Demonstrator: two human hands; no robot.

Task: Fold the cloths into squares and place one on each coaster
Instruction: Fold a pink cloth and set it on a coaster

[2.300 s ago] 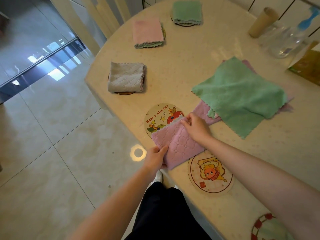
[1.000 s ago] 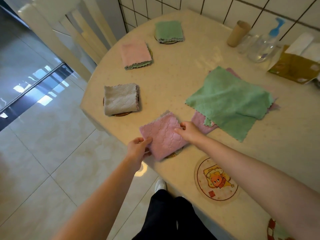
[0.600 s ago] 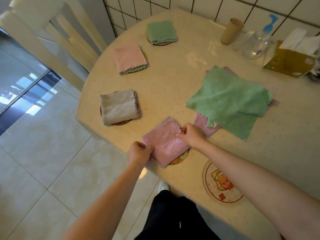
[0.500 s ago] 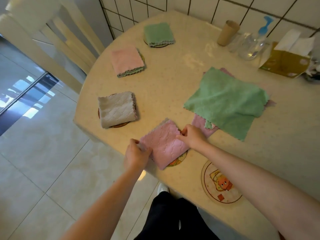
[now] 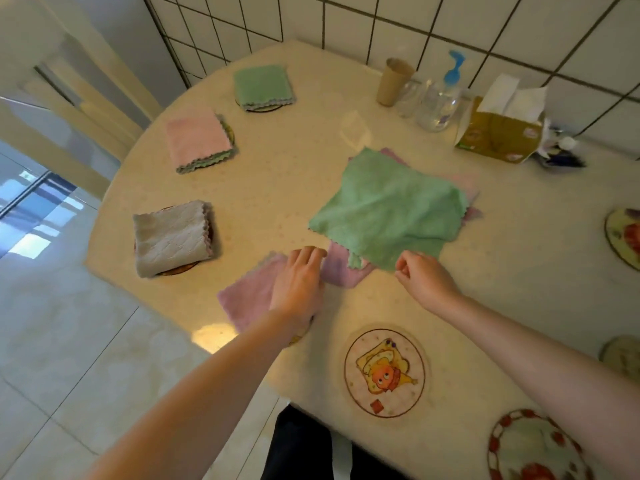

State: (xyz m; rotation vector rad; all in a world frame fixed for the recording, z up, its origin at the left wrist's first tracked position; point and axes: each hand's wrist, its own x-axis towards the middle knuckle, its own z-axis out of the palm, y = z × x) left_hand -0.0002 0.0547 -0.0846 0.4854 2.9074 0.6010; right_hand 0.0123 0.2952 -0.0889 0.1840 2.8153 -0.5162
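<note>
A folded purple cloth [image 5: 242, 301] lies on a coaster [image 5: 302, 336] near the table's front edge, and only a sliver of that coaster shows. My left hand [image 5: 298, 285] rests flat on the cloth's right part with its fingers stretched out. My right hand [image 5: 426, 280] is to the right, fingers pinched at the near edge of the unfolded green cloth [image 5: 388, 209]. Another purple cloth [image 5: 341, 273] lies under the green one. Folded grey [image 5: 171, 237], pink [image 5: 197, 138] and green [image 5: 261, 84] cloths sit on coasters further left and back. A cartoon coaster [image 5: 384, 372] lies bare.
More bare coasters lie at the front right [image 5: 533, 448] and the right edge [image 5: 623, 237]. A paper cup [image 5: 393, 81], a spray bottle [image 5: 440, 98] and a tissue box [image 5: 498, 133] stand by the tiled wall. A chair [image 5: 69, 98] stands left of the round table.
The purple cloth was set onto the coaster. My left hand moved from its left corner onto its top. My right hand let it go and moved right to the green cloth's edge.
</note>
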